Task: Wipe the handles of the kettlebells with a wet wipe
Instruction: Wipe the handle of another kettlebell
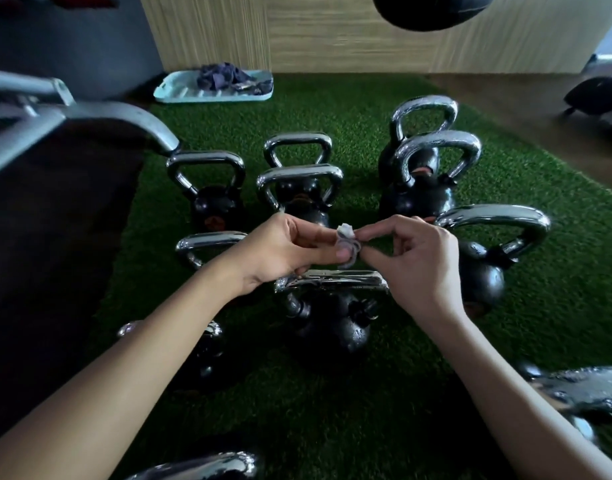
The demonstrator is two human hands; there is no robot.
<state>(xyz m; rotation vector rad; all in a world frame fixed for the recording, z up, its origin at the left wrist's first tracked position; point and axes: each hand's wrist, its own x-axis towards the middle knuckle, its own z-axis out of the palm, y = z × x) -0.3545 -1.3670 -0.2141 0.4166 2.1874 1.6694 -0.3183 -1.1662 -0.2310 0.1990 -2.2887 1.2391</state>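
Note:
Several black kettlebells with chrome handles stand on green turf. Just below my hands, the nearest kettlebell (332,317) has a flat chrome handle (332,280). A small crumpled wet wipe (347,242) is pinched between both hands above that handle. My left hand (283,251) grips it with thumb and fingers. The fingertips of my right hand (415,261) pinch its other side. The wipe does not touch any handle.
More kettlebells stand behind (299,199), left (212,202) and right (484,268), (422,188). A pale blue tray (180,93) with dark cloths lies at the back by the wooden wall. A grey metal frame (90,116) juts in from the left.

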